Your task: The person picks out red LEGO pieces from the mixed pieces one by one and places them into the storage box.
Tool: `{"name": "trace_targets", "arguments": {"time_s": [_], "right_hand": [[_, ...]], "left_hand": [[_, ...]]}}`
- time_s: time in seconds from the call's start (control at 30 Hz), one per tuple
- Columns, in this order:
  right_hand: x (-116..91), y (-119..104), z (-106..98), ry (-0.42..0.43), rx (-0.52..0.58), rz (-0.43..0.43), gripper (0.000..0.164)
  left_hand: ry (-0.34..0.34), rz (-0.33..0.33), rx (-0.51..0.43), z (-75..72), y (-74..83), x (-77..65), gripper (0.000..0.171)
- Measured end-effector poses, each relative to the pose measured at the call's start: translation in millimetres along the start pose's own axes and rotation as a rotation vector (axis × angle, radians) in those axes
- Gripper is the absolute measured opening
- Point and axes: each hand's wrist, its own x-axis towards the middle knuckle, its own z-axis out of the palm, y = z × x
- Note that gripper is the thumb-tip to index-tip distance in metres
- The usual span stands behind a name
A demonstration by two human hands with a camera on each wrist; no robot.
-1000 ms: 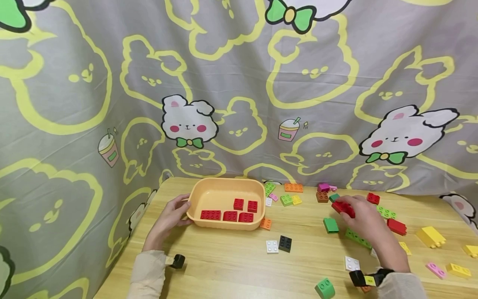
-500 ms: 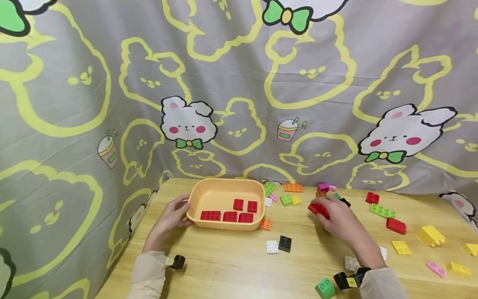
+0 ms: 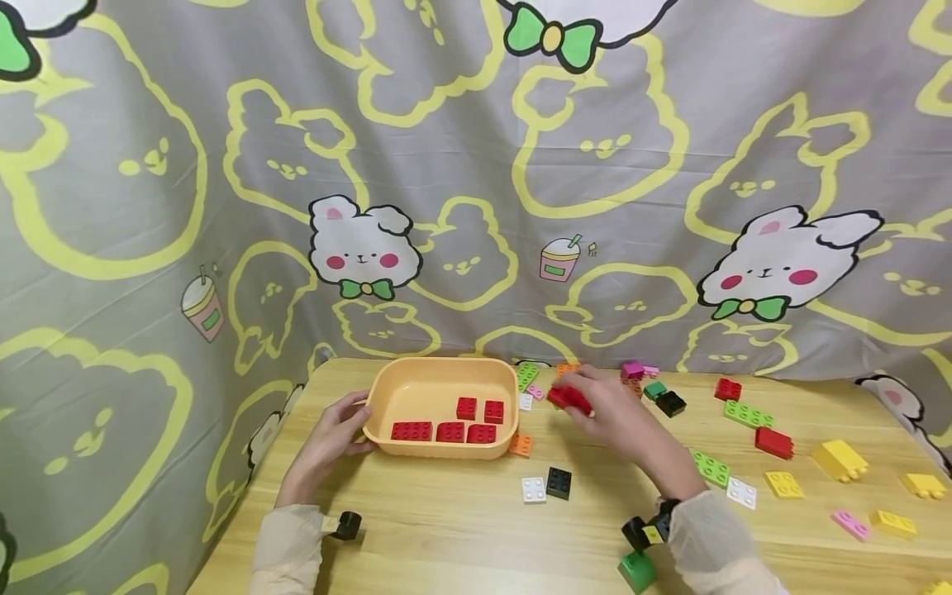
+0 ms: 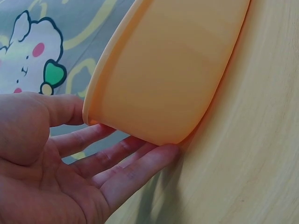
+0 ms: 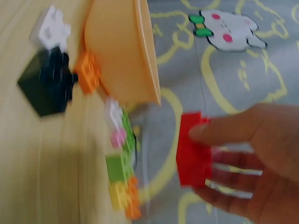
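My right hand (image 3: 613,413) grips a red toy brick (image 5: 190,151) between thumb and fingers, raised over the table's back middle, to the right of the peach plastic bin (image 3: 416,397). The brick is tilted and, in the head view, overlaps small bricks behind it. At the bin's left end, my left hand (image 3: 338,430) holds it, the thumb at the rim and the fingers (image 4: 140,177) along the outer wall. Several red bricks (image 3: 411,430) lie inside the bin, along its front and right side.
Loose bricks are spread to the right: a red brick (image 3: 774,443), a yellow brick (image 3: 840,459) and a lime green brick (image 3: 710,467) among them. White (image 3: 533,490) and black bricks (image 3: 559,483) lie in front of the bin. A patterned curtain (image 3: 476,165) hangs behind the table.
My right hand has moved left with the red brick, from among the bricks on the right towards the bin. The left hand keeps its place at the bin. The head view has shifted slightly.
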Motion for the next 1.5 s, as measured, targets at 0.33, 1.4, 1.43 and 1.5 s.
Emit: {"name": "trace_targets", "arguments": {"time_s": [0.33,1.4,1.43,1.5], "right_hand": [[40.5,-43.1,23.4,-0.001,0.035,-0.141,0.029],[145.2,-99.1,107.4,-0.369,-0.019,-0.248,0.018],[147.2,-99.7,108.9,-0.373,-0.022,-0.249,0.017],[151.0,-100.3,112.3,-0.384,-0.034,-0.251,0.018]], "left_hand": [[-0.008,-0.008,-0.006,-2.0,-0.3,-0.2,0.043],[-0.005,-0.004,0.001,-1.5,-2.3,2.2,0.042],[-0.004,-0.006,0.001,-1.5,-2.1,2.3,0.042],[0.005,-0.009,-0.001,-1.3,-1.9,2.7,0.042]]}}
